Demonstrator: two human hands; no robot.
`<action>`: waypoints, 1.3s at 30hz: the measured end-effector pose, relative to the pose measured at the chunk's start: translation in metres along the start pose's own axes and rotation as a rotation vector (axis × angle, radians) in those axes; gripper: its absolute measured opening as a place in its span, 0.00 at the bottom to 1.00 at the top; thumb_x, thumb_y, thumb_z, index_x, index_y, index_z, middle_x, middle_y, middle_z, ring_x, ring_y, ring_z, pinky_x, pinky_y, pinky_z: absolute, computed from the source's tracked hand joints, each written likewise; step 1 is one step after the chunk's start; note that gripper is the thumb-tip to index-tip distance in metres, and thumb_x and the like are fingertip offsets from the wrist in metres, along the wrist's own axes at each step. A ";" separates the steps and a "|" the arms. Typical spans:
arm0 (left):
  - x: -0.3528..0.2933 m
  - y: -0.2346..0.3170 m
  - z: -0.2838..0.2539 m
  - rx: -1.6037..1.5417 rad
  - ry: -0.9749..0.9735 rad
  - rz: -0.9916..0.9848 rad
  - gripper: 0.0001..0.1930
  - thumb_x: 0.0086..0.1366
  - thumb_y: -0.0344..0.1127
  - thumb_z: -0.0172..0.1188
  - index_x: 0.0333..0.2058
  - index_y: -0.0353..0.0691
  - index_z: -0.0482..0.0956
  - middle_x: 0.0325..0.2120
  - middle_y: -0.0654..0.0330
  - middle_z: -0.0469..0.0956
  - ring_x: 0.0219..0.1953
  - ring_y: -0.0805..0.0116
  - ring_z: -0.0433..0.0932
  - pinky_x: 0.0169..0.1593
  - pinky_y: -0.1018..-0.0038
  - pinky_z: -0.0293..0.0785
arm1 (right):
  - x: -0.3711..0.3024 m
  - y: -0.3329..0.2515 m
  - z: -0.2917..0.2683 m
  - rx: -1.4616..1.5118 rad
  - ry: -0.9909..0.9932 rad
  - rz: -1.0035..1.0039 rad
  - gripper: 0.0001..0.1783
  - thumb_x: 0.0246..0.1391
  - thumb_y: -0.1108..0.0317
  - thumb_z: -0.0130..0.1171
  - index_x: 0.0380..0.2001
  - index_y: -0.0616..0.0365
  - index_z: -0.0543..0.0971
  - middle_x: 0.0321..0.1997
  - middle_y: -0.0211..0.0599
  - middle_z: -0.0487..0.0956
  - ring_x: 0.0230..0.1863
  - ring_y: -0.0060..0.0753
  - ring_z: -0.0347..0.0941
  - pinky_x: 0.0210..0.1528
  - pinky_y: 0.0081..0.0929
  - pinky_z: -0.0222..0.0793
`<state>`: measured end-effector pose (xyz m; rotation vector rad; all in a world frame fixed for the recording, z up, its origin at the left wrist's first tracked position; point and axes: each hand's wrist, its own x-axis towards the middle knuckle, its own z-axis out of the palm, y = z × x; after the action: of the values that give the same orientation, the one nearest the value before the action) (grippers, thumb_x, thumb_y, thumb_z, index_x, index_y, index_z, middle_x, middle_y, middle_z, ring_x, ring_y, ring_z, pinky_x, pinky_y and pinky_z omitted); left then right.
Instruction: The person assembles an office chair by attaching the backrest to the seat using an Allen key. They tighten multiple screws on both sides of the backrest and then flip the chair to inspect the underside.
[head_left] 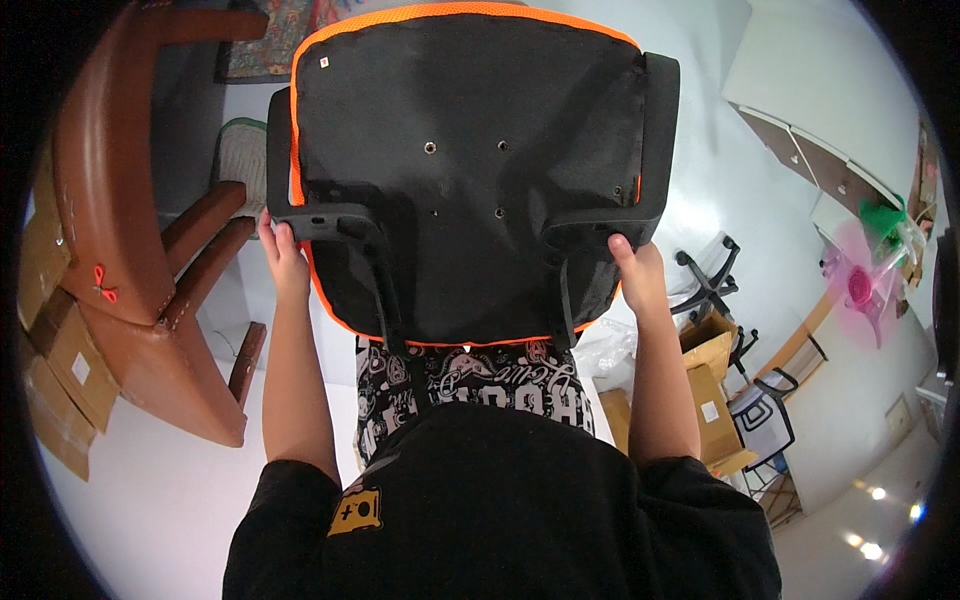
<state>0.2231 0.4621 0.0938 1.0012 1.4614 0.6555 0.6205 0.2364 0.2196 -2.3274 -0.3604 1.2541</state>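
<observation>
In front of me is an upturned chair seat, its black underside facing me, edged in orange fabric. Several screw holes show in its middle. A black armrest runs along the left side, and another black armrest along the right; both have brackets bending in over the underside. My left hand grips the left armrest at its near end, thumb on top. My right hand grips the right armrest's near end the same way. The seat's near edge is over my patterned trousers; most fingers are hidden beneath the armrests.
Brown wooden furniture with red scissors on it stands at left, beside cardboard boxes. At right are a black five-star chair base, an open cardboard box, a mesh chair and a pink fan.
</observation>
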 end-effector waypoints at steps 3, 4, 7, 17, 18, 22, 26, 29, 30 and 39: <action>0.017 0.010 0.005 0.027 0.113 -0.011 0.24 0.68 0.47 0.50 0.55 0.36 0.60 0.43 0.61 0.70 0.44 0.73 0.68 0.50 0.76 0.64 | 0.004 -0.008 0.008 -0.058 0.023 -0.044 0.45 0.43 0.34 0.60 0.47 0.69 0.73 0.46 0.53 0.78 0.49 0.44 0.74 0.53 0.34 0.65; 0.023 0.012 0.005 0.079 0.135 -0.018 0.23 0.68 0.46 0.51 0.53 0.36 0.61 0.42 0.61 0.70 0.44 0.73 0.68 0.49 0.76 0.64 | 0.005 -0.010 0.011 -0.049 0.030 -0.019 0.46 0.43 0.34 0.60 0.47 0.70 0.73 0.45 0.53 0.78 0.49 0.44 0.74 0.52 0.34 0.65; 0.037 0.010 0.005 0.103 0.200 -0.038 0.22 0.65 0.47 0.57 0.47 0.36 0.64 0.38 0.60 0.71 0.42 0.73 0.68 0.47 0.75 0.65 | 0.009 -0.012 0.019 -0.018 0.082 -0.054 0.48 0.43 0.33 0.61 0.49 0.71 0.70 0.45 0.54 0.78 0.48 0.44 0.74 0.51 0.33 0.66; 0.054 -0.020 0.004 0.075 0.201 -0.121 0.21 0.63 0.50 0.60 0.41 0.38 0.67 0.35 0.61 0.73 0.39 0.74 0.69 0.46 0.77 0.65 | 0.026 0.026 -0.019 0.047 -0.061 0.127 0.65 0.34 0.20 0.54 0.62 0.67 0.60 0.24 0.29 0.69 0.23 0.19 0.62 0.24 0.18 0.58; 0.053 -0.017 0.005 0.030 0.141 -0.115 0.25 0.63 0.51 0.59 0.46 0.36 0.68 0.37 0.60 0.74 0.42 0.72 0.70 0.49 0.75 0.65 | 0.029 0.034 -0.017 0.077 -0.122 0.102 0.68 0.34 0.16 0.47 0.62 0.68 0.59 0.23 0.27 0.68 0.23 0.18 0.62 0.23 0.15 0.56; 0.036 0.002 0.017 0.323 -0.121 -0.222 0.40 0.63 0.61 0.52 0.59 0.28 0.61 0.54 0.48 0.68 0.55 0.59 0.67 0.59 0.68 0.61 | 0.031 0.053 -0.008 0.170 -0.134 0.140 0.58 0.37 0.17 0.45 0.51 0.64 0.62 0.28 0.28 0.67 0.27 0.20 0.60 0.26 0.18 0.55; 0.029 0.019 0.030 0.318 -0.003 -0.312 0.38 0.63 0.61 0.51 0.48 0.22 0.71 0.45 0.53 0.75 0.49 0.64 0.71 0.54 0.73 0.63 | 0.026 0.048 0.004 0.102 -0.170 -0.095 0.69 0.34 0.17 0.49 0.61 0.73 0.57 0.49 0.53 0.74 0.52 0.43 0.69 0.52 0.31 0.63; 0.029 0.023 0.030 0.551 0.022 -0.309 0.44 0.60 0.67 0.49 0.45 0.18 0.72 0.42 0.47 0.76 0.48 0.60 0.73 0.52 0.71 0.65 | 0.026 0.037 0.009 0.041 0.003 -0.117 0.67 0.36 0.20 0.52 0.60 0.74 0.58 0.51 0.56 0.74 0.55 0.45 0.70 0.55 0.33 0.64; 0.030 0.022 0.029 0.560 0.006 -0.324 0.45 0.60 0.68 0.49 0.44 0.17 0.72 0.42 0.45 0.76 0.48 0.60 0.73 0.52 0.70 0.66 | 0.028 0.034 0.010 0.062 0.026 -0.058 0.65 0.37 0.21 0.53 0.59 0.74 0.60 0.50 0.56 0.75 0.53 0.45 0.71 0.54 0.33 0.65; 0.025 0.009 0.034 0.553 0.144 -0.275 0.49 0.57 0.71 0.49 0.41 0.13 0.73 0.40 0.38 0.76 0.47 0.57 0.74 0.52 0.68 0.66 | 0.071 0.040 -0.005 -0.049 0.218 -0.050 0.50 0.47 0.31 0.52 0.48 0.77 0.71 0.37 0.59 0.78 0.42 0.45 0.76 0.47 0.33 0.67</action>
<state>0.2596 0.4835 0.0841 1.1528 1.9216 0.1197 0.6637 0.2315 0.1508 -2.4503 -0.3760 0.9664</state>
